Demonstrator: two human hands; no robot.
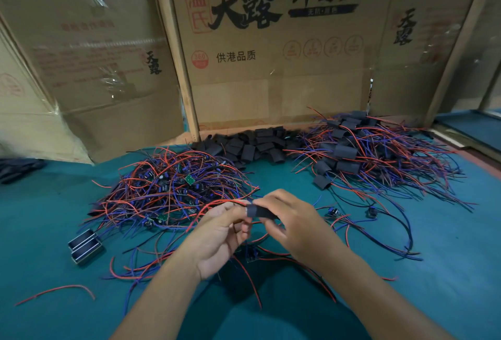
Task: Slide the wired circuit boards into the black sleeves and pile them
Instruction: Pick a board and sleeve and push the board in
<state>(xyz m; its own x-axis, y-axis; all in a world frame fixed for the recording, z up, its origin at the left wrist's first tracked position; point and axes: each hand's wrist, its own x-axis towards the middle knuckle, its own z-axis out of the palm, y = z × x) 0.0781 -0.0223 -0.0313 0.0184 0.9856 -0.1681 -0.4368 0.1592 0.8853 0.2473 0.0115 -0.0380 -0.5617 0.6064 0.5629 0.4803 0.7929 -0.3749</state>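
Note:
Both hands meet above the green table [54, 231]. My right hand [290, 223] pinches a flat black sleeve [259, 211] that points left. My left hand [221, 234] holds a wired board at the sleeve's left mouth; the board itself is hidden by my fingers, and its red and dark wires [217, 204] arc away to the left. A tangled heap of bare wired boards [173, 188] lies at the left. Empty black sleeves [252, 144] are heaped at the back centre. The pile of sleeved boards [360, 155] lies at the back right.
Cardboard boxes [271, 55] wall off the back of the table. Two small metal-framed blocks [85, 246] sit at the left. Loose red and blue wires [57, 289] trail over the near table, and a few wired parts [371, 212] lie at the right.

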